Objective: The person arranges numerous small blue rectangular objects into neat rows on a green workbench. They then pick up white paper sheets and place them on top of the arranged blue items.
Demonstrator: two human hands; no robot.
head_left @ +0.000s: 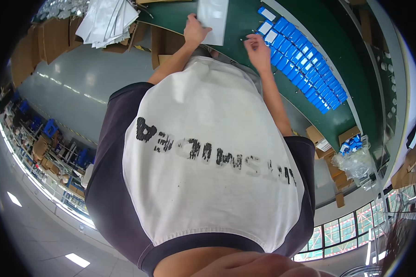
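A flat white plastic bag or sleeve [213, 22] lies on the green tabletop, partly cut off by the top of the view. My left hand [197, 31] rests at its left edge, thumb stretched over the white surface and fingers apart from it. To the right, my right hand [258, 50] is held over the table with fingers curled together; a tiny tip shows by the fingertips, too small to name. Just beyond that hand, rows of blue rectangular packs [305, 62] with white labels, resembling battery packs, run down the table.
A stack of white bags [107, 23] sits at the upper left above cardboard boxes [55, 39]. An open carton [164, 46] stands below the table edge. At lower right are a box of blue pieces [351, 144] and clear plastic wrap [356, 162].
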